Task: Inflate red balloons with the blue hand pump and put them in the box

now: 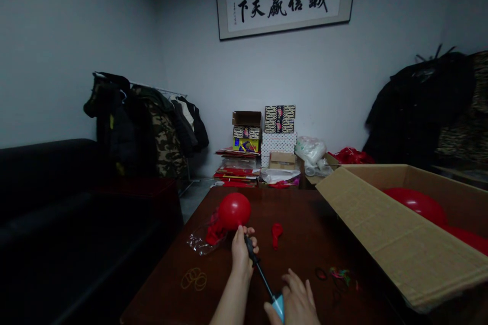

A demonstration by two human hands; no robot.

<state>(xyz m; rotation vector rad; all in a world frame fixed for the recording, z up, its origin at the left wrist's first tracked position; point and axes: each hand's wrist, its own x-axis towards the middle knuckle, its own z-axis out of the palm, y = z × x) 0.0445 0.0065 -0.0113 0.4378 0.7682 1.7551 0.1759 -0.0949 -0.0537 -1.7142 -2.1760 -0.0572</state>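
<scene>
At the left of the table (305,213), a clear plastic bag (196,245) lies crumpled with limp red balloons (214,234) in or against it, beside some rubber bands (193,280). Next, the inflated red balloon (234,210) sits above the left hand (244,249), its neck at the tip of the hand pump (264,280). It should be very light, taut and easily burst; the neck looks the safest place to hold. The left hand curls around the pump's black front end, thumb up by that neck. A flat balloon (276,236), likely soft and stretchy, lies beyond. The right hand (297,298) rests at the blue handle (279,306), fingers extended; how firmly it grips, I cannot tell. Farthest right, an open cardboard box (381,218) holds large red balloons (417,202).
</scene>
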